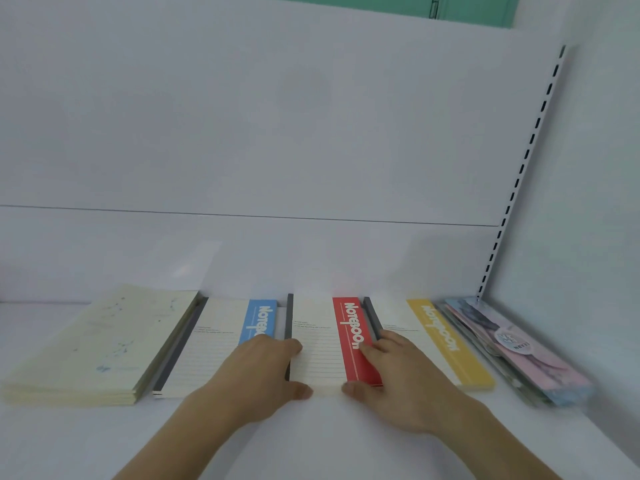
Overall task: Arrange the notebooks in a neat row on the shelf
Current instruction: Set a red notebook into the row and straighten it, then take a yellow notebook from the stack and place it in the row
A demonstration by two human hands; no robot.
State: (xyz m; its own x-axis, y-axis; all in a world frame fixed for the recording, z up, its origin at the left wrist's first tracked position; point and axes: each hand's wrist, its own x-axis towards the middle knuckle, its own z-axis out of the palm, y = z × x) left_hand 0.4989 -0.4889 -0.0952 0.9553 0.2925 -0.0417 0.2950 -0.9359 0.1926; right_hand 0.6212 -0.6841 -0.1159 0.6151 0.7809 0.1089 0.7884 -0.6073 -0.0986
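Notebooks flat on the shelf

Shelf (329, 441) carries a row, long axes running front to back. Left: cream stack (93, 344), then blue-striped notebook (221, 341), its title half hidden by the left hand (252, 372). Both hands' fingers pinch the red-striped notebook (329, 344); right hand (401, 379) covers its corner. Yellow-striped notebook (433, 337) and blurred pastel stack (512, 348) follow.

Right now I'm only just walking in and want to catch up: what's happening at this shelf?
A person is lining up notebooks flat on the white shelf. Both hands rest on the red-striped notebook, the left hand at its near left corner, the right hand on its red band. The cream notebooks, blue-striped notebook, yellow-striped notebook and pastel stack flank it.
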